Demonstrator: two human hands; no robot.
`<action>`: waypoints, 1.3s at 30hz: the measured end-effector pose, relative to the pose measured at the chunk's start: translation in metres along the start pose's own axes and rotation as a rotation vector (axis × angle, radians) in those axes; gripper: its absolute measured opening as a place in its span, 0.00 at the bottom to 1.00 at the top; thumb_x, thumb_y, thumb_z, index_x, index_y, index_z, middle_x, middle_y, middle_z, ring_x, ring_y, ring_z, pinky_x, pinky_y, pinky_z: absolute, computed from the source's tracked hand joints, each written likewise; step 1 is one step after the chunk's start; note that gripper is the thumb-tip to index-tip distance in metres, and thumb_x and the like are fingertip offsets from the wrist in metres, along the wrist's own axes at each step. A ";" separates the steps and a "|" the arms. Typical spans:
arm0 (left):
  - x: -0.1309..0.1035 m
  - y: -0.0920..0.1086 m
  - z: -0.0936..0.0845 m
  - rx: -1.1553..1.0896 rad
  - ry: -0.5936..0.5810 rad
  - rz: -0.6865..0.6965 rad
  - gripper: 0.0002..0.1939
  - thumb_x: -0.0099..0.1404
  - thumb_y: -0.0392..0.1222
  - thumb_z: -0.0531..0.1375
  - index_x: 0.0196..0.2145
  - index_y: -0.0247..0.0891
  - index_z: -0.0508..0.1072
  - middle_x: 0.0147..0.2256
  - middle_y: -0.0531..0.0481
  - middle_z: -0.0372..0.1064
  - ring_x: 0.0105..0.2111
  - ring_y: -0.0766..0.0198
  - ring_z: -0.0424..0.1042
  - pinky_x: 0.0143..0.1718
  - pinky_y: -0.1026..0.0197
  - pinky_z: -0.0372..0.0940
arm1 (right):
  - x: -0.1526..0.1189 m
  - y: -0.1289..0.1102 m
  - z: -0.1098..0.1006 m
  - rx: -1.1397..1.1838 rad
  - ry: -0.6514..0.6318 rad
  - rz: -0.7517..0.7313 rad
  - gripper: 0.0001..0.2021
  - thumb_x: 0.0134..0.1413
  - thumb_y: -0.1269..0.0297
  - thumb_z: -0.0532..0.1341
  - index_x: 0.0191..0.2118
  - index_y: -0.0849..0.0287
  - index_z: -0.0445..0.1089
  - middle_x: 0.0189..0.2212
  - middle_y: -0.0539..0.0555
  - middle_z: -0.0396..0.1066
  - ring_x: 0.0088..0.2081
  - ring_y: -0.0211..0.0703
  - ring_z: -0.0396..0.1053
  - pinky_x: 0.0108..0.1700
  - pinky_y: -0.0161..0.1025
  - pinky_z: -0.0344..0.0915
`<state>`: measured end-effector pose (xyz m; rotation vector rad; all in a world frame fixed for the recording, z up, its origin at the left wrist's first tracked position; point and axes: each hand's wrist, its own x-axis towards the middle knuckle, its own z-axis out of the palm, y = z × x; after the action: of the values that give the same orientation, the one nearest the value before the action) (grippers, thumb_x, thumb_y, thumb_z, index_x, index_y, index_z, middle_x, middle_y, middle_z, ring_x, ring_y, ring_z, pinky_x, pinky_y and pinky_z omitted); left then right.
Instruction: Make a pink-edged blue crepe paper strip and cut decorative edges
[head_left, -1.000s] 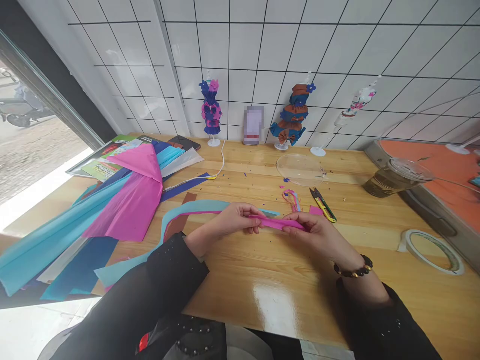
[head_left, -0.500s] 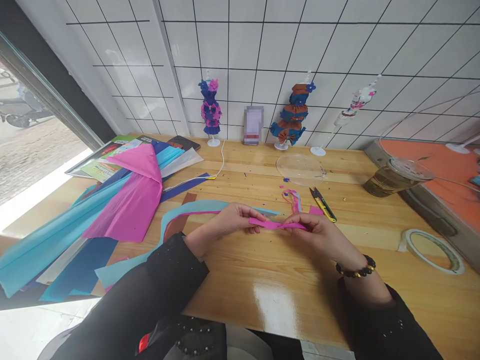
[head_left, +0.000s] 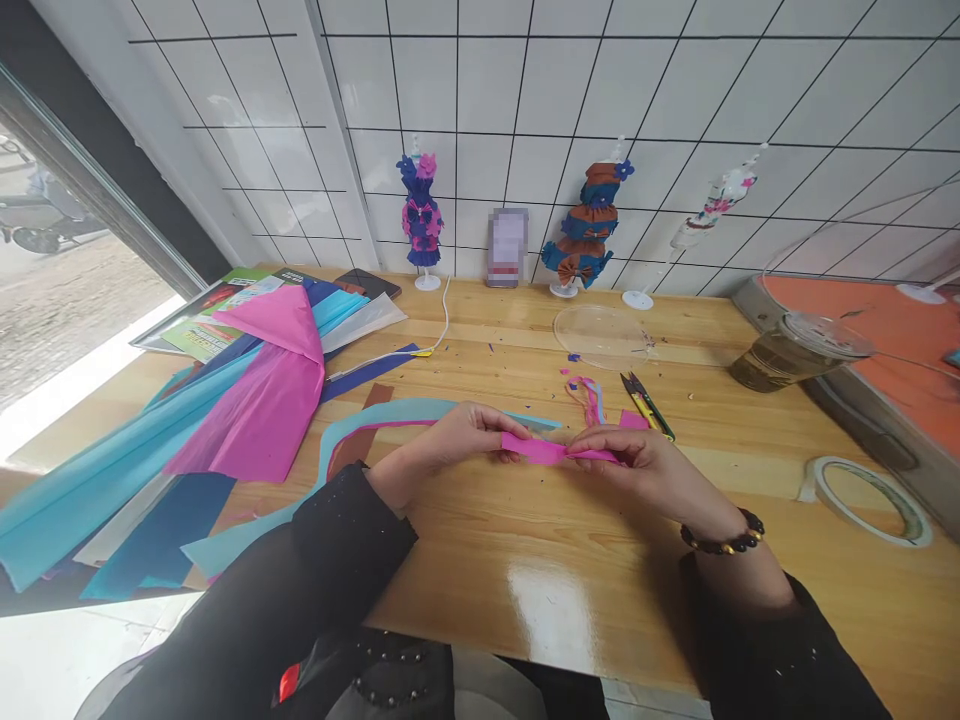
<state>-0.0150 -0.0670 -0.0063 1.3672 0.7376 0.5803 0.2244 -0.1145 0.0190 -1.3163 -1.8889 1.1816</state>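
Observation:
A small pink strip (head_left: 541, 451) is stretched between my two hands above the wooden table, pinched narrow near its middle. Its left end is gripped by my left hand (head_left: 472, 437), fingers closed. My right hand (head_left: 634, 458) pinches it at the narrow part and along its right end. Behind my left hand a long light blue and pink strip (head_left: 397, 411) curves over the table. Yellow and black snips (head_left: 646, 406) lie beyond my right hand, beside a pink scrap (head_left: 634, 420) and thin pink and blue loops (head_left: 589, 400).
Colored sheets (head_left: 281, 400) pile at the left. Small dressed stands (head_left: 424, 215) and a phone (head_left: 508, 248) line the tiled wall. A clear lid (head_left: 600, 335) lies at the back; a drink cup (head_left: 787, 355) and tape roll (head_left: 870, 500) are at the right.
The pink strip's left part has turned to show more of its flat face. My right hand has shifted slightly to the right. Both hands keep hold of the strip.

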 end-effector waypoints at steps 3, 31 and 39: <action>-0.001 0.003 -0.002 0.027 -0.019 -0.004 0.12 0.54 0.37 0.59 0.37 0.32 0.75 0.29 0.46 0.72 0.25 0.71 0.66 0.28 0.67 0.60 | -0.001 -0.004 -0.002 -0.019 -0.035 -0.009 0.15 0.46 0.52 0.61 0.36 0.57 0.74 0.40 0.57 0.72 0.42 0.45 0.68 0.47 0.41 0.63; 0.010 -0.008 0.010 0.509 0.103 0.206 0.12 0.59 0.39 0.55 0.39 0.35 0.73 0.31 0.49 0.72 0.28 0.69 0.67 0.29 0.67 0.60 | 0.020 0.007 0.028 -0.194 -0.058 0.006 0.13 0.54 0.58 0.52 0.31 0.60 0.71 0.28 0.52 0.70 0.30 0.39 0.63 0.33 0.37 0.60; 0.038 -0.013 -0.009 0.851 0.291 0.354 0.10 0.59 0.38 0.54 0.36 0.37 0.74 0.33 0.49 0.72 0.32 0.66 0.65 0.38 0.63 0.59 | 0.022 0.007 0.021 -0.178 -0.036 0.065 0.15 0.55 0.55 0.51 0.31 0.60 0.68 0.26 0.51 0.65 0.28 0.38 0.60 0.30 0.36 0.59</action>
<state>0.0024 -0.0349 -0.0244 2.2608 1.0485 0.7974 0.2020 -0.1005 0.0017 -1.4693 -2.0302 1.0953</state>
